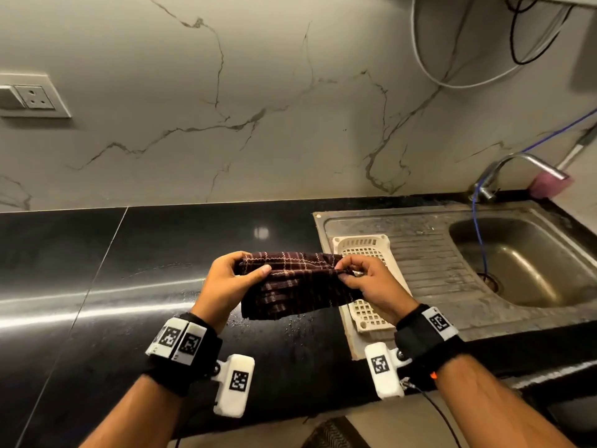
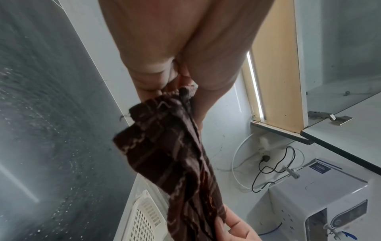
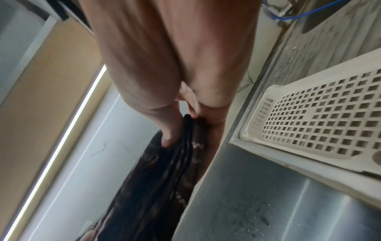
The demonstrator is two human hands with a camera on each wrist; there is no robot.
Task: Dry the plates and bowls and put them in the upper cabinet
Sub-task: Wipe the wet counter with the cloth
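- Pinching one end each, left hand (image 1: 226, 281) and right hand (image 1: 371, 286) hold the dark checked cloth (image 1: 297, 286) stretched between them.
- Cloth hangs above the black counter (image 1: 97, 270), beside the white rack (image 1: 368, 313).

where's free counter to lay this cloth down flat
The black countertop left of the sink unit, between the marble wall and the front edge, is bare, though wet near its front. The ribbed drainboard between the white perforated tray and the sink basin is also bare. It is crowded only under the plaid cloth, held by the left hand and right hand.
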